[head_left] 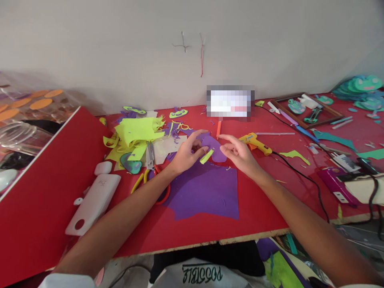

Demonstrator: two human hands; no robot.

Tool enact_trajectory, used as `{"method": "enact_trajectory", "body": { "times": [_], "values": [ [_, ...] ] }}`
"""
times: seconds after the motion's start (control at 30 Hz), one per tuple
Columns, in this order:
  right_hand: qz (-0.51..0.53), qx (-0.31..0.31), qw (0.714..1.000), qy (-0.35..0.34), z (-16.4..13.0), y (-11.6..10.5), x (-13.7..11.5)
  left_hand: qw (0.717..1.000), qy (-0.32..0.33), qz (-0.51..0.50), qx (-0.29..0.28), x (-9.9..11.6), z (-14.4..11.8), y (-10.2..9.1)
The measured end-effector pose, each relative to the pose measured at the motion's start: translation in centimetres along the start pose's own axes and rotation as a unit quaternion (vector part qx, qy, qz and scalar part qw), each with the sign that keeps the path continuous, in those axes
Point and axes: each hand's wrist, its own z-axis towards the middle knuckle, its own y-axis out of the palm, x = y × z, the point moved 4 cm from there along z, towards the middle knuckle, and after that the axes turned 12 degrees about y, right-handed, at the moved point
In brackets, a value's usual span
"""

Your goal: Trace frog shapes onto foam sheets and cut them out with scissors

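My left hand (188,154) pinches a small yellow-green foam strip (207,156) over the red table (261,204). A few centimetres to its right my right hand (238,154) hovers with fingers apart, holding nothing, index finger pointing toward the strip. Under both hands lies a large purple foam sheet (207,192), and a smaller rounded purple foam piece (216,149) shows between them. An orange stick (219,128) lies just behind.
A pile of yellow-green foam scraps (135,136) and scissors with red and yellow handles (151,168) lie left. A yellow glue gun (256,143) with black cord sits right. White plastic case (95,202) front left. Wooden tray (306,108) and teal cutouts (363,90) far right.
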Motion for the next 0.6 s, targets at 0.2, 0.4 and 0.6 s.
{"method": "enact_trajectory", "body": {
  "times": [0.2, 0.4, 0.6],
  "values": [
    [-0.029, 0.012, 0.999, -0.019, 0.4, 0.3, 0.4, 0.999, -0.016, 0.048, -0.009, 0.4, 0.2, 0.0],
    [-0.041, 0.041, 0.998, -0.016, 0.2, 0.1, 0.3, 0.996, 0.003, 0.067, -0.056, 1.2, 0.5, 0.2],
    [-0.035, 0.024, 0.999, -0.009, 0.2, 0.4, 0.5, 0.995, -0.006, 0.074, -0.062, 1.2, 0.5, 0.4]
  ]
}}
